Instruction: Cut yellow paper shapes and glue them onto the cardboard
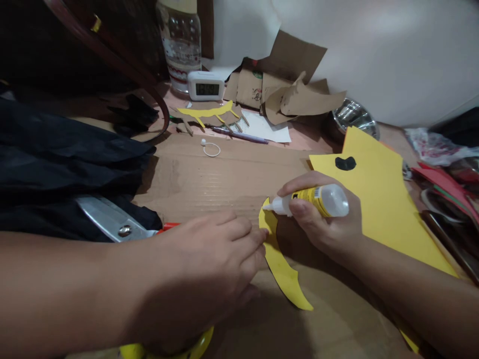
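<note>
R hand (329, 219) curled tight round glue bottle (318, 198), nozzle on top tip of yellow paper cutout (280, 264). L hand (209, 269) fingers bent, tips pinning cutout edge just beside nozzle, on cardboard (224, 174). Scissors (112, 222) behind L knuckles; yellow sheet (377, 199) behind R hand.

Clutter around the worktop (209, 174)
Digital clock (206, 88) before a clear jar (182, 40), purple pen (239, 135) nearby, scissors (112, 222) on black cloth (56, 164).

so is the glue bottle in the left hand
No, the right hand grips the glue bottle, while the left hand touches the yellow paper cutout.
</note>
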{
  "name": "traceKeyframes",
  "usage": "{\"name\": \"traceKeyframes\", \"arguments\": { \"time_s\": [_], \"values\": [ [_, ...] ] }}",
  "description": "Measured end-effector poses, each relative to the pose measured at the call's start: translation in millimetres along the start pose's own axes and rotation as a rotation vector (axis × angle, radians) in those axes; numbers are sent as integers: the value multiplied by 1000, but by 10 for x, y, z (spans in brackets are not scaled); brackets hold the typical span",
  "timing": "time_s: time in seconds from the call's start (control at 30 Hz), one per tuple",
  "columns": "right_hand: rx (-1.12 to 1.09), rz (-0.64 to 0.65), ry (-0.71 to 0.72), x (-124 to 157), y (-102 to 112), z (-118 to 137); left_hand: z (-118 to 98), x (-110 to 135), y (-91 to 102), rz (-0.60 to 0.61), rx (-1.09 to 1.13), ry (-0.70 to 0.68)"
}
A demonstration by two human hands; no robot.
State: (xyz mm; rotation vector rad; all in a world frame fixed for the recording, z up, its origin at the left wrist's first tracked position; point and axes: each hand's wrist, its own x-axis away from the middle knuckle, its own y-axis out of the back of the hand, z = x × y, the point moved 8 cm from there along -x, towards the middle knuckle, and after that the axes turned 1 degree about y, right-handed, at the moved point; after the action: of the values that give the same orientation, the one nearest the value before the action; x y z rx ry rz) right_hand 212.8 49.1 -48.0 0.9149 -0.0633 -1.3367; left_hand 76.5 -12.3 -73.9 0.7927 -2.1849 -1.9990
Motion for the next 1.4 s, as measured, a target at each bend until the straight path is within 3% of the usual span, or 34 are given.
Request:
{"name": "traceKeyframes", "arguments": {
  "time_s": [0.57, 1.03, 1.4],
  "values": [
    [-167, 159, 47, 23, -105, 52, -12, -1, 5, -32, -12, 7],
    [-42, 2, 36, -11, 4, -5, -10, 3, 14, -12, -1, -30],
    [-141, 152, 88, 15, -88, 76, -25, 0, 4, -17, -9, -8]
  ]
}}
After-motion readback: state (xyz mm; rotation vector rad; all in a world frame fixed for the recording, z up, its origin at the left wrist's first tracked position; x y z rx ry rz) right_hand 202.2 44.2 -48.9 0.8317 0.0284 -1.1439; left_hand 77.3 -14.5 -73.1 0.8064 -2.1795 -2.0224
